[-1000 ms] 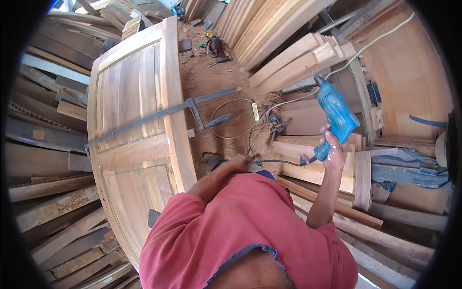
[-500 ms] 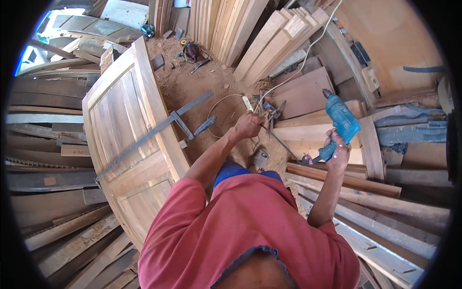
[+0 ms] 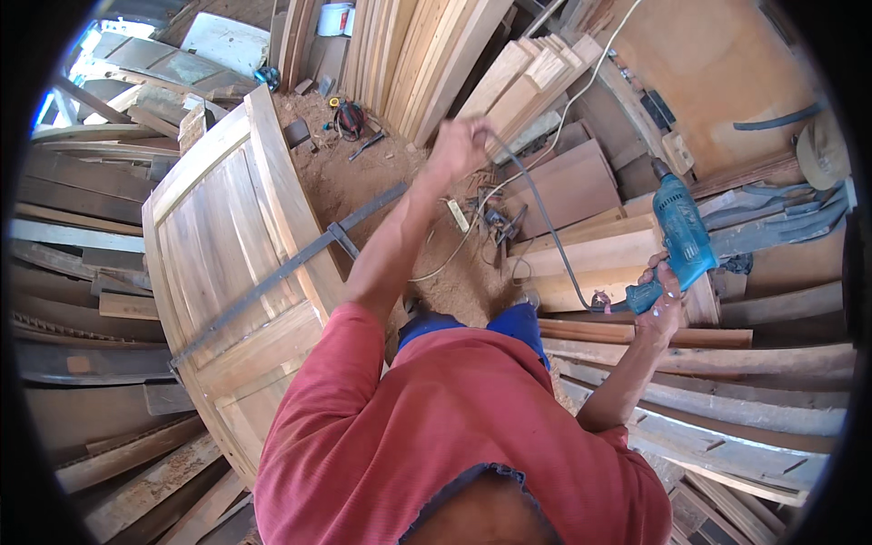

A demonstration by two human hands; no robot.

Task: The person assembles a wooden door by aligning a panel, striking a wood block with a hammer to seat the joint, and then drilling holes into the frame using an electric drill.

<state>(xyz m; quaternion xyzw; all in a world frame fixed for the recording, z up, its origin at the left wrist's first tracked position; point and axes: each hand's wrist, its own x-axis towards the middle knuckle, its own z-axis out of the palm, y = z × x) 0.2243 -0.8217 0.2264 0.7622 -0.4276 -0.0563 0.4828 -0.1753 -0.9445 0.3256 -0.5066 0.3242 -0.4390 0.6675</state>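
Observation:
A blue power drill (image 3: 683, 234) is gripped by its handle in my right hand (image 3: 665, 292), out to the right with its chuck pointing away. From the handle's end a dark power cord (image 3: 545, 213) curves up to my left hand (image 3: 460, 148). That hand is closed on the cord and raised ahead of me above the dirt floor; the cord's plug end is not clear to see. Below it on the ground lies a small white power strip (image 3: 458, 215) with a pale cable. To my left, a panelled wooden door (image 3: 227, 218) has a long metal bar clamp (image 3: 286, 268) across it.
Sawdust covers the floor (image 3: 359, 186), where a red-and-black tool (image 3: 349, 118) lies. Tall boards (image 3: 413, 68) lean at the back, with stacked timber (image 3: 536, 73) beside them. Planks (image 3: 727, 363) pile up to the right, and more wood (image 3: 91, 272) fills the left side.
My left hand has risen and moved farther away from near the power strip, drawing the cord up in an arc. My right hand has shifted a little right and nearer with the drill.

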